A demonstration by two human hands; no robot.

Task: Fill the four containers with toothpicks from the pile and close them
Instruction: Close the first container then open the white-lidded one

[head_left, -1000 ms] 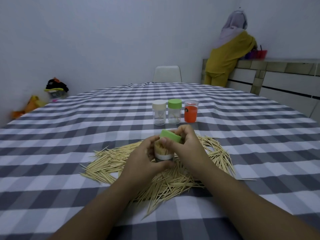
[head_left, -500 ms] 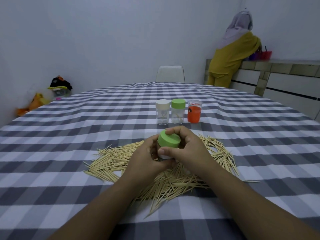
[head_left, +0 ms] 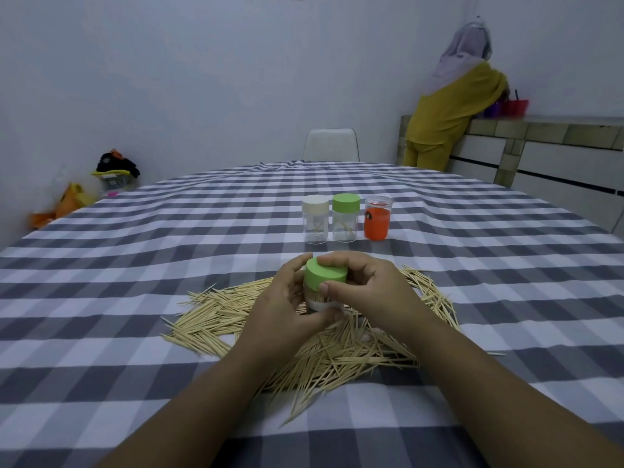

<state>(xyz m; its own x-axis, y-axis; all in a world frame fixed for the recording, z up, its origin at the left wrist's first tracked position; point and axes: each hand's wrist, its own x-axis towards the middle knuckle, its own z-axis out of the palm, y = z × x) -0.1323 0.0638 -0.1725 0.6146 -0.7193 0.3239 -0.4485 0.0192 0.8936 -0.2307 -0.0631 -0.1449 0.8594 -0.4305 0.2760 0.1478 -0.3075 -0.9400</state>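
A clear container (head_left: 319, 301) packed with toothpicks is held over the pile of toothpicks (head_left: 314, 336). My left hand (head_left: 283, 305) grips its body. A green lid (head_left: 325, 273) sits on top of it, and my right hand (head_left: 366, 288) grips that lid with fingers and thumb. Three more containers stand in a row beyond the pile: one with a cream lid (head_left: 315, 219), one with a green lid (head_left: 345, 217), and an orange one (head_left: 377, 222) with a clear top. The first two hold only a few toothpicks.
The table wears a grey and white checked cloth (head_left: 135, 265). A white chair (head_left: 331, 145) stands at the far side. A person in yellow (head_left: 452, 109) leans on a tiled counter (head_left: 553, 133) at the back right. Bags (head_left: 114, 173) lie on the floor at left.
The green lid went from tilted above the open container to seated flat on its top, with my right hand turning around it. My left hand kept its hold on the container.
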